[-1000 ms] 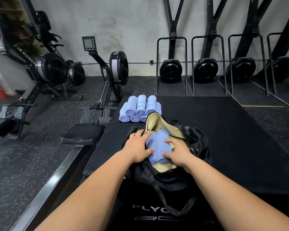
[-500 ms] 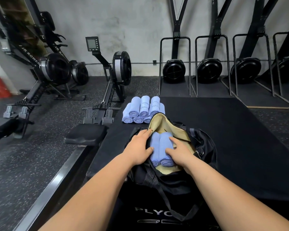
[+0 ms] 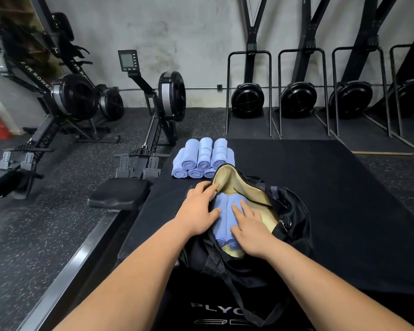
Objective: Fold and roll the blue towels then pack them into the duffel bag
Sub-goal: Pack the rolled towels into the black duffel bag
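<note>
An open black duffel bag (image 3: 289,218) with a tan lining lies on a black platform in front of me. Two rolled blue towels (image 3: 222,218) lie side by side inside it. My left hand (image 3: 198,209) rests flat on the left roll, its fingertips at the bag's left rim. My right hand (image 3: 247,229) presses on the right roll with straight fingers. Behind the bag, several more rolled blue towels (image 3: 202,158) are stacked in two layers on the platform.
The black platform (image 3: 332,199) has bare surface to the right of the bag. A rowing machine (image 3: 153,130) with its seat and rail runs along the platform's left side; more rowers stand at far left. Upright machines line the back wall.
My right hand's fingers have slid further onto the right roll and spread. The left hand stays on the left roll. The two towels sit in the same place.
</note>
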